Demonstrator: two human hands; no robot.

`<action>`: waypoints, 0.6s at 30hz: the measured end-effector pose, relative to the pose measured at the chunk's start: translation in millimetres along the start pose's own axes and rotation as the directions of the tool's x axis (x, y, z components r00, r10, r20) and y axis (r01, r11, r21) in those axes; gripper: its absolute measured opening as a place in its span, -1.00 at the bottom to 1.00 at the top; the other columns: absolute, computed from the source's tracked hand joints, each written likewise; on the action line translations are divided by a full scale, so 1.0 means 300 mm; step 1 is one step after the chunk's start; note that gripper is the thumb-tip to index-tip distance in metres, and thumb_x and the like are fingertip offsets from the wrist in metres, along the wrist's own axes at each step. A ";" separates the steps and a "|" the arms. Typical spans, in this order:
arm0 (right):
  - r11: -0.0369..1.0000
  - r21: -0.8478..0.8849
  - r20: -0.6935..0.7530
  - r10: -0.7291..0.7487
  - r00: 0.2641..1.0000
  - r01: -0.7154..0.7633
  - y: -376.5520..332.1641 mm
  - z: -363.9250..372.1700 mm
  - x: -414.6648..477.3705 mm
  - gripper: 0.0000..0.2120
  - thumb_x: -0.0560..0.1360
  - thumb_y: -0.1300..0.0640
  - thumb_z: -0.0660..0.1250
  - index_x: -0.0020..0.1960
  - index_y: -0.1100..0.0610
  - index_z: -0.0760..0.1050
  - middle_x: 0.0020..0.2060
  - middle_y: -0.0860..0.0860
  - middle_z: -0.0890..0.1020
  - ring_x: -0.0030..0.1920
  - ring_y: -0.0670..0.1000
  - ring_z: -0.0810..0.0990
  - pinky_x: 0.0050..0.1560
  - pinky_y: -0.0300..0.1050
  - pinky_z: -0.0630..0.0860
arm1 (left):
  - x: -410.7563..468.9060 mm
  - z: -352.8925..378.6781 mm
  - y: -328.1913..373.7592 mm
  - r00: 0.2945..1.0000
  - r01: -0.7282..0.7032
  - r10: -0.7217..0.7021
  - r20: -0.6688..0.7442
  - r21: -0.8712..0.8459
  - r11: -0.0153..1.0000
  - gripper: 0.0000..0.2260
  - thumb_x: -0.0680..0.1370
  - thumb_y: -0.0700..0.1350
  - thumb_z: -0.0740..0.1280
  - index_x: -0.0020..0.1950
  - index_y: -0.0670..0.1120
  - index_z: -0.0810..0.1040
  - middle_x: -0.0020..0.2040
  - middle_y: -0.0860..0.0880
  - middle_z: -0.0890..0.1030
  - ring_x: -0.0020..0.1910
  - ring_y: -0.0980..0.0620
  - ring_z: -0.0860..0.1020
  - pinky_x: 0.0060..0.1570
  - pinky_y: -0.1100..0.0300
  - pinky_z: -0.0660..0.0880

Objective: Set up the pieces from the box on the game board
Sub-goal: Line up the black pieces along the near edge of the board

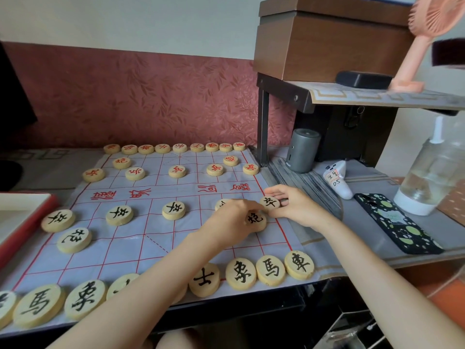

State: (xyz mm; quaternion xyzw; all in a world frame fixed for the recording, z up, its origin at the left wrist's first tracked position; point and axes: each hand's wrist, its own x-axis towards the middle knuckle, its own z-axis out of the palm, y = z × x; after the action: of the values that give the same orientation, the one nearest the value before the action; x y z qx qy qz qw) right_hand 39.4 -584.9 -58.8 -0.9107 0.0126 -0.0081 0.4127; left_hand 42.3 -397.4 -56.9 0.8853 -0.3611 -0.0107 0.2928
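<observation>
**Both hands at the right edge of the board**

Head view: The game board (141, 250), a pale cloth with a red grid, is spread flat on the table. The red pieces (180, 148) are lined up on its far side: 9 in the back row, then 2, then 5. The black pieces (270, 270) are set along the near side.

A black cannon piece (256, 219) on the right part of the board is grasped under the curled fingers of the left hand (231, 220). Just beside it, a black soldier piece (269, 202) on the right edge line is pinched by the right hand (299, 210).

The red-walled box (22, 230) is seen left of the board. A phone (397, 222) lies to its right.
</observation>
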 end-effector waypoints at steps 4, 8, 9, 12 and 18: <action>1.000 0.021 -0.005 0.006 1.000 -0.006 0.010 -0.001 0.000 -0.45 0.34 0.25 0.49 0.29 0.06 0.43 0.16 0.04 0.54 0.17 -0.03 0.51 0.27 -0.07 0.44 | -0.008 0.000 -0.003 1.000 -0.001 0.000 -0.024 -0.035 0.999 -0.59 0.43 -0.10 0.42 0.27 -0.04 0.48 0.20 -0.05 0.55 0.19 0.02 0.48 0.09 0.33 0.34; 1.000 -0.012 -0.027 -0.015 1.000 0.014 0.008 0.003 -0.002 -0.45 0.34 0.21 0.50 0.29 0.09 0.43 0.12 0.00 0.55 0.12 -0.05 0.51 0.23 -0.09 0.45 | -0.013 0.011 -0.002 0.994 0.023 -0.026 -0.106 -0.028 0.999 -0.52 0.38 -0.04 0.47 0.26 -0.08 0.48 0.19 -0.08 0.53 0.17 -0.02 0.47 0.09 0.28 0.34; 1.000 -0.021 -0.034 -0.017 0.999 0.016 0.007 0.005 -0.002 -0.46 0.34 0.21 0.50 0.28 0.10 0.44 0.10 0.00 0.56 0.09 -0.06 0.51 0.22 -0.11 0.46 | -0.011 0.015 -0.004 0.992 0.037 -0.041 -0.115 -0.033 0.999 -0.52 0.38 -0.03 0.47 0.27 -0.08 0.48 0.18 -0.08 0.53 0.16 -0.02 0.48 0.08 0.25 0.36; 0.999 -0.038 -0.069 -0.028 0.997 0.026 0.009 0.010 -0.003 -0.51 0.34 0.20 0.50 0.24 0.11 0.48 0.05 0.00 0.58 0.02 -0.09 0.52 0.13 -0.17 0.47 | -0.008 0.019 -0.005 0.991 0.052 -0.055 -0.123 -0.025 0.998 -0.54 0.40 -0.04 0.45 0.26 -0.09 0.48 0.14 -0.09 0.54 0.12 -0.02 0.49 0.06 0.24 0.39; 0.999 -0.019 -0.123 -0.044 0.991 0.042 0.021 0.020 -0.003 -0.54 0.32 0.19 0.53 0.19 0.14 0.51 0.05 0.03 0.58 -0.06 -0.11 0.52 -0.05 -0.32 0.44 | -0.005 0.025 -0.018 0.992 0.033 -0.036 -0.121 -0.022 0.999 -0.57 0.40 -0.04 0.45 0.23 -0.10 0.50 0.10 -0.10 0.55 0.09 -0.03 0.50 0.07 0.16 0.45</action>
State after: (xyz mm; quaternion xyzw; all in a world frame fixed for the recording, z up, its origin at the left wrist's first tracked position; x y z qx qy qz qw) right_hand 38.5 -584.5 -67.7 -0.9120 0.0186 -0.0731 0.4033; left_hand 42.8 -397.3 -66.3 0.8874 -0.3272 0.0346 0.3228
